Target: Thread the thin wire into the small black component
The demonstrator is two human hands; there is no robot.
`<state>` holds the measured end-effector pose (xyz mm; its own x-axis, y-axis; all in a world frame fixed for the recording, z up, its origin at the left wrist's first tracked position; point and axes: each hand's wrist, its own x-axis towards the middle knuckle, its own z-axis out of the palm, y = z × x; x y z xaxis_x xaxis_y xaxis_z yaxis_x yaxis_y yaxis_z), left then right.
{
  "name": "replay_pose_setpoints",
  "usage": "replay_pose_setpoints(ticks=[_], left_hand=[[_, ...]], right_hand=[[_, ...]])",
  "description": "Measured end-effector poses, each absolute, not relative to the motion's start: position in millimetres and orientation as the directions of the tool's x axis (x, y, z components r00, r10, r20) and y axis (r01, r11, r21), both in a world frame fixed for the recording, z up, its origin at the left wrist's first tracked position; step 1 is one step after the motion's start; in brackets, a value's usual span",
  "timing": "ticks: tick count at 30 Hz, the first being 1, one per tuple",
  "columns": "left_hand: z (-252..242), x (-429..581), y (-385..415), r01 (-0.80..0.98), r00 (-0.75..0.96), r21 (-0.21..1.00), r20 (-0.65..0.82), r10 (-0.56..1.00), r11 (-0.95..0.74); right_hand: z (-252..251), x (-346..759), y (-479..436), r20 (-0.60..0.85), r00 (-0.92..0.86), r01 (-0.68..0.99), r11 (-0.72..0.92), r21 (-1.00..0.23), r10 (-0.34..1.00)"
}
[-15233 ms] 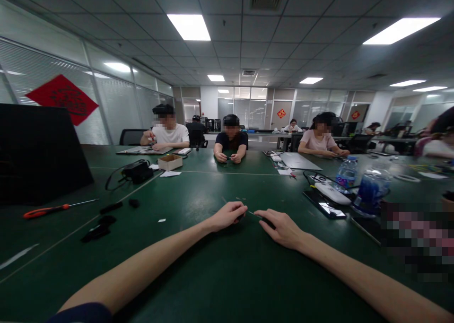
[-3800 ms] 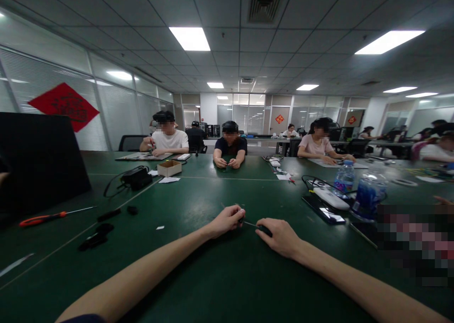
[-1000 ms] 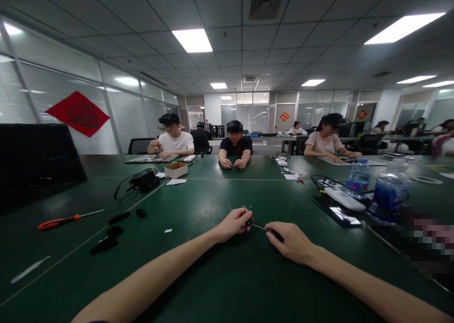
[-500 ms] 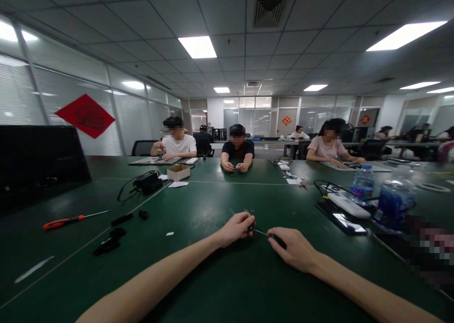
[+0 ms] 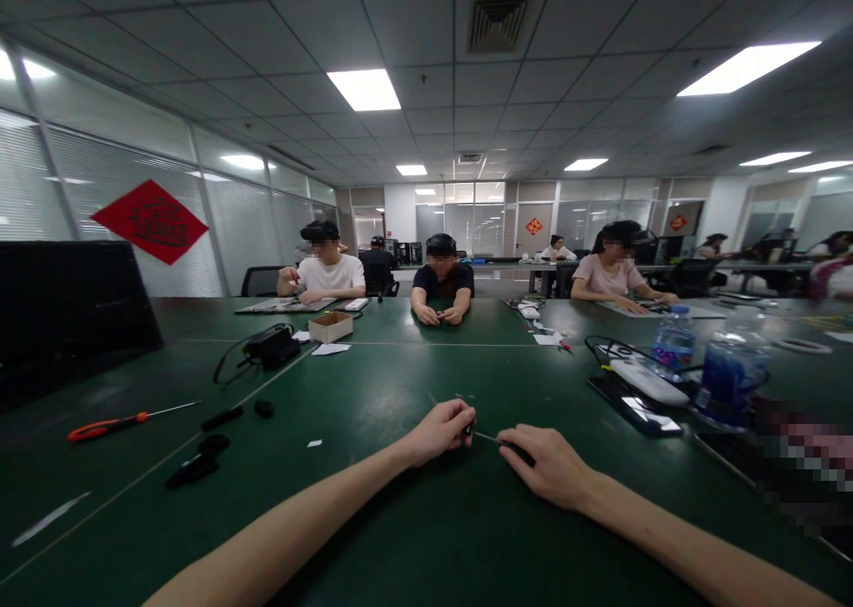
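Both my forearms stretch out over the green table [image 5: 400,536]. My left hand [image 5: 436,431] is closed in a pinch on a small dark part [image 5: 469,427] at its fingertips. My right hand [image 5: 543,465] is curled round the black handle of a thin screwdriver [image 5: 506,445], and the metal shaft points left into the part. The two hands rest on the table a short gap apart. What the small part is cannot be made out.
An orange-handled screwdriver [image 5: 110,425] and small black pieces [image 5: 196,465] lie at the left, near a black panel [image 5: 67,309]. At the right are two water bottles [image 5: 729,371], a white device [image 5: 649,382] and a phone [image 5: 633,404]. Three people [image 5: 440,280] sit opposite.
Hands keep their grip and stay in place. The view shifts slightly between frames as my head moves.
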<state>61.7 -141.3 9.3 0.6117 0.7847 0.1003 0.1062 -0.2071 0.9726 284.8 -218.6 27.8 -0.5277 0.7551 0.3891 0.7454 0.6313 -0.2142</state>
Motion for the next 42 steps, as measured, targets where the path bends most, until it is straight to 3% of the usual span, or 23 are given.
replay_pose_setpoints(ticks=[42], left_hand=[[9.5, 64.8, -139.1, 0.126, 0.554, 0.977, 0.072, 0.829, -0.170]], right_hand=[[16.1, 283.9, -217.0, 0.443, -0.405, 0.816, 0.535, -0.220, 0.800]])
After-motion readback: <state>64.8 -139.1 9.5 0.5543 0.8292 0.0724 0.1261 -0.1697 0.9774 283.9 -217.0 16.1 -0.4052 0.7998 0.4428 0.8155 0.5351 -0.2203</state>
